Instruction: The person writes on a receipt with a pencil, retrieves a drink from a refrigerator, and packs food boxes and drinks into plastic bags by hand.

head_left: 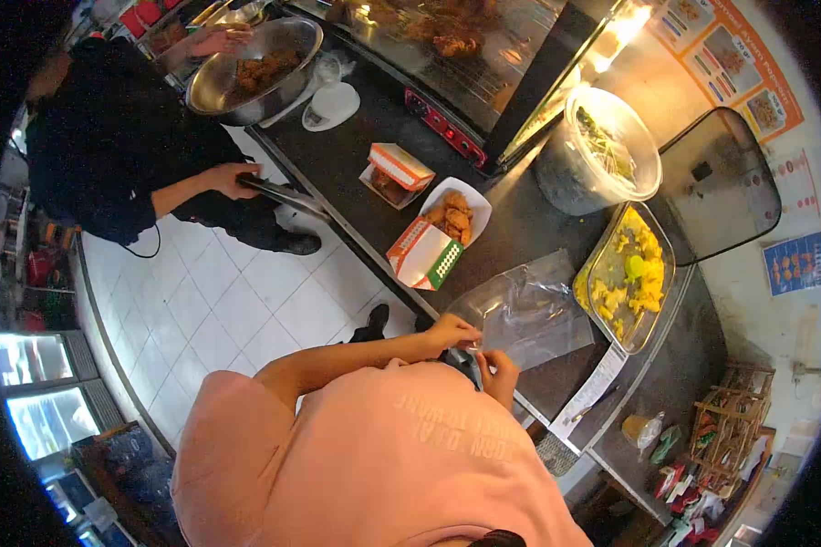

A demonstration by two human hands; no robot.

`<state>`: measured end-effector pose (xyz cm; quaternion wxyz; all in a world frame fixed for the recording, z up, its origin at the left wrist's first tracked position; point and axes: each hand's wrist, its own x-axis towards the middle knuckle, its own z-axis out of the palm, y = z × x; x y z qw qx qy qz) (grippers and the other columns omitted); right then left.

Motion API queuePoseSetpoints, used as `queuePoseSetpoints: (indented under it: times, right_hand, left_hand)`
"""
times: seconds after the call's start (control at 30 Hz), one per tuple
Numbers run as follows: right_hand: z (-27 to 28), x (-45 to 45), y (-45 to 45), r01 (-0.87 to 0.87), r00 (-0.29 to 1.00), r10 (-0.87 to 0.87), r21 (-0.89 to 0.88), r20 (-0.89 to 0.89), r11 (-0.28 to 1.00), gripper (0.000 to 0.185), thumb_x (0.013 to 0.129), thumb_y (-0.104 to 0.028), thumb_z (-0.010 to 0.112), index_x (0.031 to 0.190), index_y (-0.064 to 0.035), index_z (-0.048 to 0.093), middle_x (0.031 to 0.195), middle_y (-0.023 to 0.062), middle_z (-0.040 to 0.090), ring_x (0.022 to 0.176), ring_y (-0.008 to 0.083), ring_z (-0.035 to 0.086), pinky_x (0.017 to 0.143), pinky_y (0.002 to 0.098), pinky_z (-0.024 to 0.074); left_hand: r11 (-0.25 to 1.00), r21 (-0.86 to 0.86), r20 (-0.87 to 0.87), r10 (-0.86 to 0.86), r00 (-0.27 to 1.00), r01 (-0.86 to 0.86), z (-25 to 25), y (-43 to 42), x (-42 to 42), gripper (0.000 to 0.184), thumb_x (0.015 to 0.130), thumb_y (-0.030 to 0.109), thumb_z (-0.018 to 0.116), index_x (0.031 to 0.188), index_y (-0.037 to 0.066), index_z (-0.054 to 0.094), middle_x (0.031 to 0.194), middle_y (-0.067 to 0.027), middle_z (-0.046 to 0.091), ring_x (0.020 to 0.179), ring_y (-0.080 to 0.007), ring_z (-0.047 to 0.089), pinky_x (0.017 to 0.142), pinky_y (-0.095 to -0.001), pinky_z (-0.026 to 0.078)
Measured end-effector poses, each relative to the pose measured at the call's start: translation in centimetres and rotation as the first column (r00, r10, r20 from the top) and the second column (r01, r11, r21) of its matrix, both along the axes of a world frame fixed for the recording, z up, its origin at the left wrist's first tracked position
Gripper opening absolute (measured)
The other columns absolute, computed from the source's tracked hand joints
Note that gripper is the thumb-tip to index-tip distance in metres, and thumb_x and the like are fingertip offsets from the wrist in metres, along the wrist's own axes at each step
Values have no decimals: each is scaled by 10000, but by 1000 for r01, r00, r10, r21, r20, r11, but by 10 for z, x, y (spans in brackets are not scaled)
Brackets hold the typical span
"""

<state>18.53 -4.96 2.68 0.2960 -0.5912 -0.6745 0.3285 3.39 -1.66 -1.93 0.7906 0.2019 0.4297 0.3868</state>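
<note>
My left hand [452, 334] and my right hand [499, 376] are close together at the counter's front edge. Their fingertips are pinched on the near edge of a clear plastic bag [538, 319], which lies flat and crinkled on the dark counter. Left of the bag stands an open orange-and-white carton of fried chicken pieces [452, 221]. Beyond it is a second carton [397, 173] with its lid up and dark food inside. A glass tray of yellow food chunks [631, 273] sits to the bag's right.
A co-worker [109, 137] in dark clothes holds tongs [287, 196] beside a steel bowl [210, 87] with fried chicken. A lit glass display cabinet [410, 73] stands behind. A tub of greens [643, 178], paper slip [588, 397] and wooden basket [732, 428] are to the right.
</note>
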Motion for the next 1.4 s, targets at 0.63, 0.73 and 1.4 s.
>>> queuePoseSetpoints:
  times: [0.63, 0.73, 1.4]
  right_hand:
    - [5, 12, 30, -60, 780, -301, -546, -548, 836, 211, 813, -167, 584, 898, 22, 621, 838, 69, 622, 746, 103, 559, 690, 227, 438]
    - [6, 16, 35, -35, 739, -333, -527, -586, 849, 210, 820, -177, 580, 868, 23, 619, 843, 73, 618, 756, 110, 557, 704, 231, 442]
    - [17, -2, 44, 57, 734, -245, -303, -633, 951, 156, 838, -168, 549, 788, -22, 527, 746, 21, 548, 708, 88, 495, 685, 226, 403]
  left_hand:
    - [883, 410, -395, -53, 917, 227, 25, 21, -8, 229, 708, 146, 672, 833, -40, 626, 710, -69, 628, 634, -104, 579, 542, -245, 455]
    - [899, 416, -443, 68, 894, 138, 32, 24, -8, 156, 706, 130, 652, 764, -15, 644, 638, -54, 623, 570, -87, 565, 505, -249, 440]
    - [806, 555, -489, 117, 865, 205, 37, 39, 2, 228, 705, 234, 634, 732, 8, 627, 640, -101, 591, 586, -158, 566, 545, -294, 432]
